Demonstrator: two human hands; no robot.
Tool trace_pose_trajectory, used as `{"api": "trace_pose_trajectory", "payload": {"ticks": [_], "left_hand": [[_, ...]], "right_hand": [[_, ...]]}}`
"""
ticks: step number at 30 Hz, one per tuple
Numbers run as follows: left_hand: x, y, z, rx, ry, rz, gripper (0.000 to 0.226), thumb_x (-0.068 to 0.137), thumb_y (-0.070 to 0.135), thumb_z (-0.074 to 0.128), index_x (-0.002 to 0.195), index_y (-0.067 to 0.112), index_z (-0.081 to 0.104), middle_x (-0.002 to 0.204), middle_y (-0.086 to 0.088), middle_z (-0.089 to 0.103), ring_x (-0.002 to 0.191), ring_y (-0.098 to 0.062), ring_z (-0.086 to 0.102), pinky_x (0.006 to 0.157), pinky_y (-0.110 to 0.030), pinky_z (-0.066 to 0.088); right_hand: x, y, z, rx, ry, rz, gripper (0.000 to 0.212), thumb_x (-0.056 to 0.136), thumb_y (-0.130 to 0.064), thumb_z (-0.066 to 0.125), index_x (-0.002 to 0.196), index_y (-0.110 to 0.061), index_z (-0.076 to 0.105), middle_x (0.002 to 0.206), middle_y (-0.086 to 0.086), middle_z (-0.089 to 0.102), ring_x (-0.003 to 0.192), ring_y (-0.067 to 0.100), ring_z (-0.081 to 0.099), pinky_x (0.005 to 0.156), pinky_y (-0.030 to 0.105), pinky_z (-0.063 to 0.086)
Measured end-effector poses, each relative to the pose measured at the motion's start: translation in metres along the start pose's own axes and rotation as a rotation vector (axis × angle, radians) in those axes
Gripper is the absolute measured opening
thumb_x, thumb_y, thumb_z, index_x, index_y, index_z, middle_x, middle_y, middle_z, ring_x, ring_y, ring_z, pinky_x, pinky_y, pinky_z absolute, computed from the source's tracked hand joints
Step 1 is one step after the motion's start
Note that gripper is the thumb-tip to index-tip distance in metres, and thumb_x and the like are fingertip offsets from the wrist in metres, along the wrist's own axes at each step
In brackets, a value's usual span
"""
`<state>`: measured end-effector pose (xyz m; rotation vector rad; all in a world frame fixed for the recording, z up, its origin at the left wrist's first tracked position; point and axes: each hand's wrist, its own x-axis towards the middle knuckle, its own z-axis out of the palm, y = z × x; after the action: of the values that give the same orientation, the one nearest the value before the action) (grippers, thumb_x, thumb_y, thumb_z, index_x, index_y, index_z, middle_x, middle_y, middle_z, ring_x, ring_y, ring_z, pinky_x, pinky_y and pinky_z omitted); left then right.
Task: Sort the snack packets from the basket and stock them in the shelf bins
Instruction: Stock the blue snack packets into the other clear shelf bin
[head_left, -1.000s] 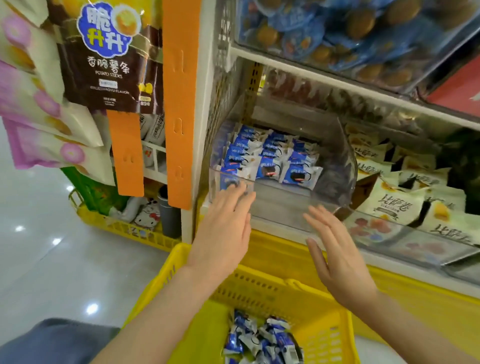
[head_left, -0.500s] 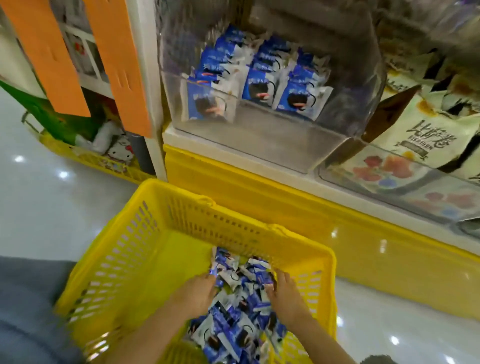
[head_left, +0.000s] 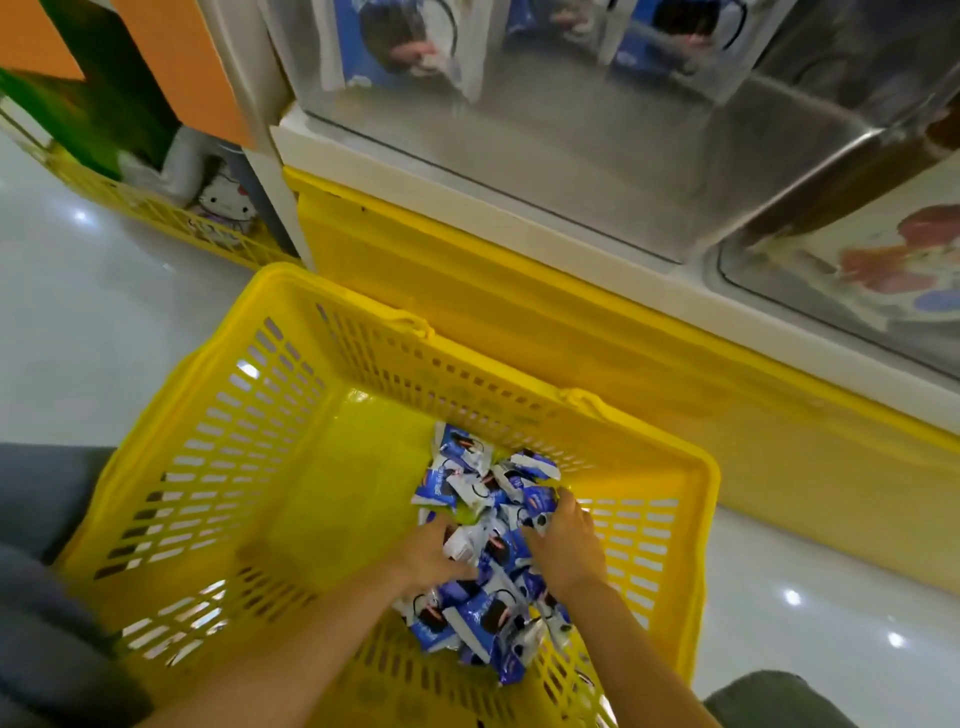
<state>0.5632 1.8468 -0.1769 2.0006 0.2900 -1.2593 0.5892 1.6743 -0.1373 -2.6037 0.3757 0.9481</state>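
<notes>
in the basket (head_left: 291, 415), both hands are down among the packets (head_left: 483, 488), which are heaped toward its right side. the left hand (head_left: 431, 551) digs in from the left and the right hand (head_left: 563, 540) from the right, fingers bent into the heap. the fingertips are buried, so i cannot tell whether either has closed on a packet. above, the clear bin (head_left: 571, 156) on the shelf already holds stocked packets (head_left: 395, 47) of the same blue kind, with room at its front. judging by the heap, several handfuls are left to stock, so the task looks about midway.
</notes>
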Motion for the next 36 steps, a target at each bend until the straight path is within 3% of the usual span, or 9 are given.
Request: {"api": "trace_pose_trajectory", "payload": {"ticks": [5,9,12,15,20,26,30,34,36], "left_hand": [[-0.002,0.001,0.005,0.146,-0.011,-0.012,0.079,0.078,0.041,0.07,0.141,0.011,0.034,0.145,-0.007,0.039,0.13,-0.021,0.04,0.103,-0.028,0.035],[-0.012,0.004,-0.011,0.01,0.077,0.008,0.038,0.078,0.03,0.072,0.11,0.017,0.056,0.113,-0.002,0.058,0.098,-0.013,0.057,0.078,-0.022,0.044],[-0.025,0.009,-0.032,-0.205,0.177,0.013,0.024,0.077,0.021,0.073,0.079,0.019,0.049,0.083,0.002,0.053,0.074,-0.01,0.052,0.059,-0.02,0.041],[-0.04,0.016,-0.044,-0.43,0.168,-0.022,0.026,0.079,0.019,0.07,0.086,0.016,0.046,0.085,-0.003,0.05,0.077,-0.016,0.051,0.054,-0.025,0.041],[-0.071,0.026,-0.042,-0.822,0.076,0.011,0.053,0.086,0.014,0.064,0.133,0.01,0.039,0.132,-0.007,0.048,0.124,-0.027,0.044,0.098,-0.047,0.042],[-0.105,0.032,-0.034,-1.038,0.036,0.106,0.026,0.093,0.009,0.047,0.119,0.004,0.051,0.093,-0.013,0.07,0.075,-0.023,0.067,0.06,-0.036,0.054],[-0.125,0.042,-0.036,-1.067,0.032,0.215,0.029,0.092,0.032,0.051,0.113,0.013,0.059,0.097,-0.01,0.071,0.081,-0.022,0.069,0.058,-0.032,0.055],[-0.147,0.061,-0.057,-0.969,0.267,0.377,0.028,0.09,0.032,0.057,0.116,0.023,0.052,0.104,-0.003,0.068,0.087,-0.017,0.068,0.062,-0.029,0.054],[-0.162,0.072,-0.072,-0.948,0.355,0.445,0.023,0.091,0.031,0.055,0.113,0.024,0.052,0.099,0.0,0.069,0.082,-0.012,0.068,0.057,-0.023,0.052]], "right_hand": [[-0.009,-0.01,-0.006,0.054,0.052,-0.029,0.048,0.095,-0.022,0.05,0.136,-0.01,0.029,0.125,0.013,0.051,0.113,0.028,0.052,0.086,0.037,0.048],[-0.018,-0.018,-0.013,0.124,0.019,-0.121,0.041,0.097,-0.021,0.043,0.134,-0.009,0.031,0.119,0.014,0.053,0.099,0.026,0.055,0.068,0.03,0.043],[-0.028,-0.026,-0.02,0.219,-0.021,-0.16,0.042,0.098,-0.022,0.043,0.136,-0.009,0.033,0.131,0.013,0.047,0.108,0.027,0.054,0.089,0.039,0.047],[-0.041,-0.037,-0.031,0.486,-0.1,-0.115,0.046,0.097,-0.025,0.046,0.14,-0.015,0.035,0.129,0.005,0.045,0.092,0.016,0.061,0.082,0.038,0.049],[-0.065,-0.045,-0.039,0.88,-0.203,-0.063,0.052,0.095,-0.035,0.05,0.141,-0.014,0.035,0.133,0.01,0.048,0.077,0.01,0.067,0.068,0.021,0.055],[-0.098,-0.048,-0.038,0.698,-0.132,-0.172,0.056,0.089,-0.034,0.061,0.136,-0.012,0.039,0.146,0.001,0.037,0.133,0.018,0.039,0.073,0.011,0.05],[-0.115,-0.058,-0.05,0.779,-0.101,-0.26,0.012,0.092,-0.021,0.056,0.101,-0.028,0.061,0.116,-0.005,0.064,0.1,0.01,0.062,0.08,0.025,0.052],[-0.129,-0.072,-0.072,0.767,-0.076,-0.362,0.019,0.09,-0.029,0.06,0.108,-0.035,0.058,0.112,-0.009,0.064,0.107,0.01,0.059,0.089,0.029,0.05],[-0.134,-0.082,-0.084,0.807,-0.04,-0.367,0.027,0.087,-0.027,0.064,0.112,-0.027,0.055,0.108,-0.004,0.067,0.095,0.007,0.064,0.074,0.018,0.052]]}}
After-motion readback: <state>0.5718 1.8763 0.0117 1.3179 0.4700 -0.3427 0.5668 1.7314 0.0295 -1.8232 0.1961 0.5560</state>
